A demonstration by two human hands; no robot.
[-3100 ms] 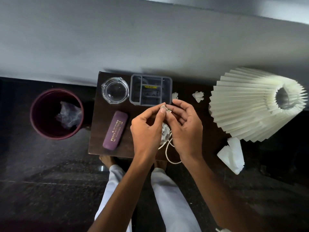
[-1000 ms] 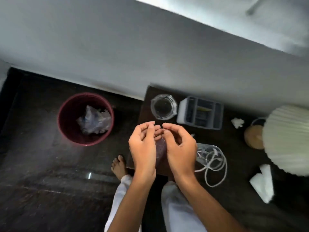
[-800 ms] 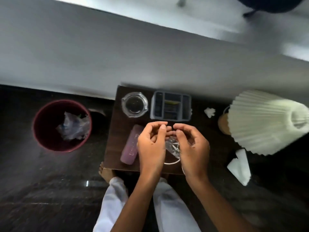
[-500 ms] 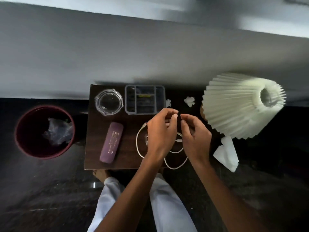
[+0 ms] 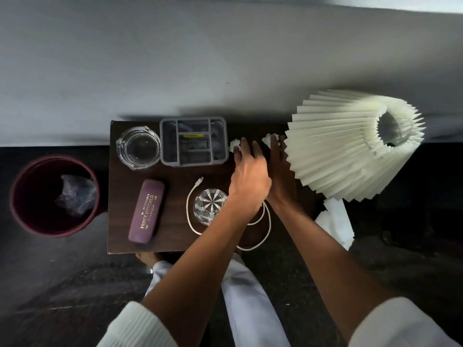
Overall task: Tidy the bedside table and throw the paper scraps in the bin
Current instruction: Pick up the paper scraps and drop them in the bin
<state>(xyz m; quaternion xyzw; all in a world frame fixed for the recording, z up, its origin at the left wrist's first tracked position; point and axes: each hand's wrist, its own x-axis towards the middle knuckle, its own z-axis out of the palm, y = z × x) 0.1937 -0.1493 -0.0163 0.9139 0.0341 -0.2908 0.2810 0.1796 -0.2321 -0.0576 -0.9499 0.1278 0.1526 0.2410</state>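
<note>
My left hand (image 5: 246, 182) reaches toward the back of the bedside table (image 5: 172, 176), fingers spread and loose, their tips touching a crumpled paper scrap (image 5: 235, 144) just beside the grey organiser tray (image 5: 193, 141). My right hand (image 5: 278, 171) lies alongside it with fingers extended, the tips at a second paper scrap (image 5: 269, 139) next to the pleated lampshade (image 5: 350, 144); whether either hand has closed on its scrap I cannot tell. Below my left wrist stands a cut-glass tumbler (image 5: 209, 206), with a white cable (image 5: 194, 211) looping round it and trailing over the front edge of the table. To the left lies a purple spectacle case (image 5: 146, 211) marked PRINCE OPTICALS, and behind it a glass ashtray (image 5: 137, 147) sits beside the tray. On the floor to the right, under the lampshade, I see a folded white tissue (image 5: 337, 222). The maroon bin (image 5: 53, 196) stands on the floor well left of the table, crumpled clear plastic (image 5: 76, 196) inside it.
</note>
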